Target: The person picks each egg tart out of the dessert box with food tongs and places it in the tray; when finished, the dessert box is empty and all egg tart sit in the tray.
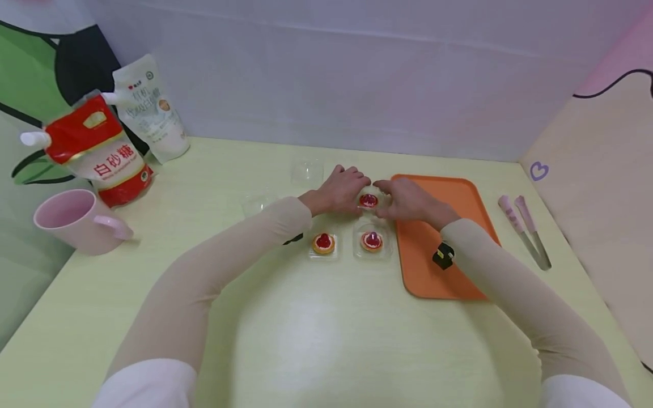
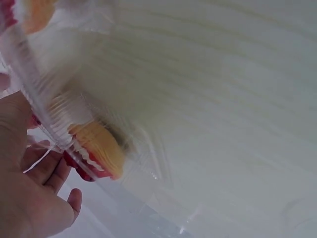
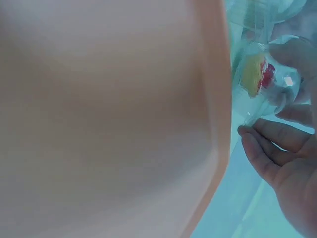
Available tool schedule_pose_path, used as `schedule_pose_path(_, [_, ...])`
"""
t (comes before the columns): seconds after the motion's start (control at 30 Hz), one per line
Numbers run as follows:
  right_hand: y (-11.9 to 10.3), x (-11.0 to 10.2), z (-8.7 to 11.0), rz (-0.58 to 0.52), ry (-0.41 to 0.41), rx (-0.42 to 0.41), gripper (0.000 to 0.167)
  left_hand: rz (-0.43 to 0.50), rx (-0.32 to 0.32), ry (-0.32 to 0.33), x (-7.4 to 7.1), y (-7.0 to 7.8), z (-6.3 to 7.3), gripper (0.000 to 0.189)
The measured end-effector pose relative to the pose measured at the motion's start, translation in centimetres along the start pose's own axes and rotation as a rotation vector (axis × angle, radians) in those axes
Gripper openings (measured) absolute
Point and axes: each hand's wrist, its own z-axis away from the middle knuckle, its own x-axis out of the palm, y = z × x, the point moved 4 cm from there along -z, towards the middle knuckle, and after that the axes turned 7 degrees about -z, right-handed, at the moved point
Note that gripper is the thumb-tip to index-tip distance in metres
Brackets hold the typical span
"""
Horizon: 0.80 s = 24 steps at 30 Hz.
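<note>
In the head view, a small red-topped tart point(image 1: 368, 200) sits in a clear plastic box between both hands. My left hand point(image 1: 343, 190) grips the box from the left, fingers at its edge. From the other side, my right hand point(image 1: 410, 201) holds it; in the right wrist view the thumb point(image 3: 292, 54) and fingertips point(image 3: 250, 133) pinch its clear cover. Nearer to me, a second tart point(image 1: 372, 241) is in another clear box. To its left a third tart point(image 1: 323, 243) rests on a clear base.
Clear plastic covers point(image 1: 308, 171) stand behind and left of the left hand. An orange tray point(image 1: 433, 277) lies under the right forearm, with two pink-handled utensils point(image 1: 525, 232) beyond it. At the left are a pink mug point(image 1: 76, 226), a red-and-white pouch point(image 1: 109, 164) and a white pouch point(image 1: 153, 113).
</note>
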Motion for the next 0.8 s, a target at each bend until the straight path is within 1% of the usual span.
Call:
schedule_pose_path(0.1, [0.2, -0.12, -0.15, -0.029, 0.003, -0.001, 0.064, 0.003, 0.004, 0.015, -0.05, -0.05, 0.04, 0.066])
schedule_pose_path(0.27, [0.14, -0.43, -0.17, -0.04, -0.021, -0.006, 0.064, 0.02, 0.004, 0.006, 0.18, -0.17, -0.06, 0.069])
schedule_pose_path(0.5, [0.48, -0.57, -0.32, -0.142, -0.077, 0.042, 0.07, 0.032, -0.023, -0.009, 0.28, -0.22, -0.06, 0.074])
schedule_pose_path(0.67, [0.75, -0.36, -0.38, -0.181, -0.077, 0.051, 0.072, 0.034, -0.028, -0.021, 0.3, -0.15, 0.23, 0.079])
schedule_pose_path(0.8, [0.83, -0.45, -0.32, -0.208, -0.072, 0.049, 0.073, 0.051, -0.035, -0.039, 0.16, -0.15, 0.54, 0.086])
